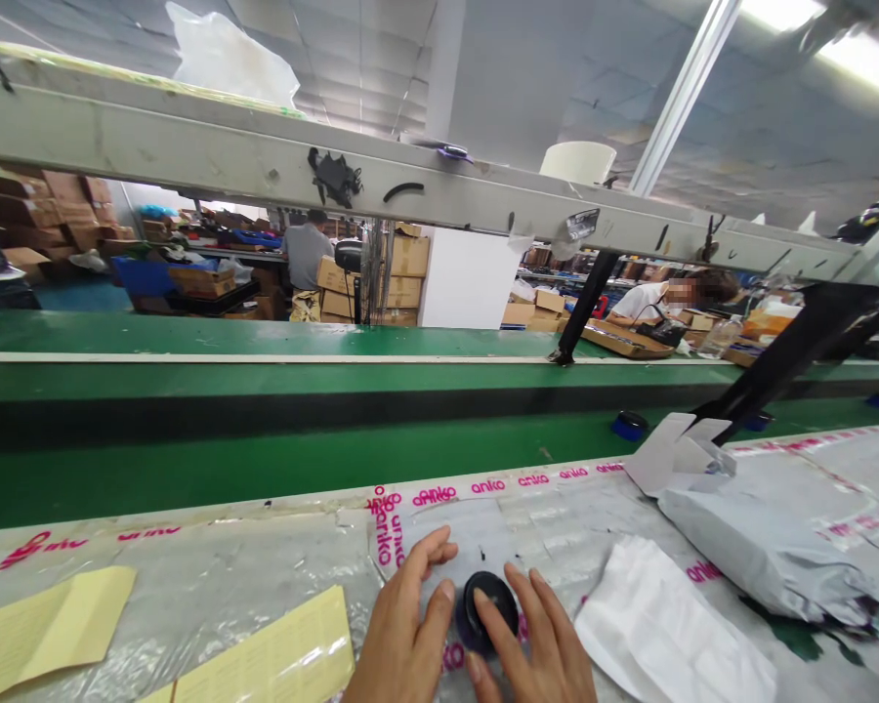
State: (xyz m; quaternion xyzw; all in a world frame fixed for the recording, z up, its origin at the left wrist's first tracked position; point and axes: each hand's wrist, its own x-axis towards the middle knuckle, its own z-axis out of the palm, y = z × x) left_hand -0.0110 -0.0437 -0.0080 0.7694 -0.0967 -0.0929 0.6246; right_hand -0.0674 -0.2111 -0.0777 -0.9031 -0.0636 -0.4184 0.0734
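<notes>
A round black object [487,610] with a dark blue side rests on the plastic-covered bench at the bottom centre. My right hand [538,644] lies over its right and near side, fingers apart, with one fingertip on its top. Just left of the object is my left hand [414,630], its fingers spread and the thumb close to the object's edge. Neither hand is wrapped round it. White folded cloth or bags [666,625] lie right of my right hand. Yellow printed sheets [264,659] lie to the left of my left hand.
Beyond the bench [212,561] runs a green conveyor [190,459], with a blue-black round piece [630,425] on it. A grey plastic package [769,557] and folded white card [681,454] are at right. A beam [264,146] crosses above. Two people are farther back.
</notes>
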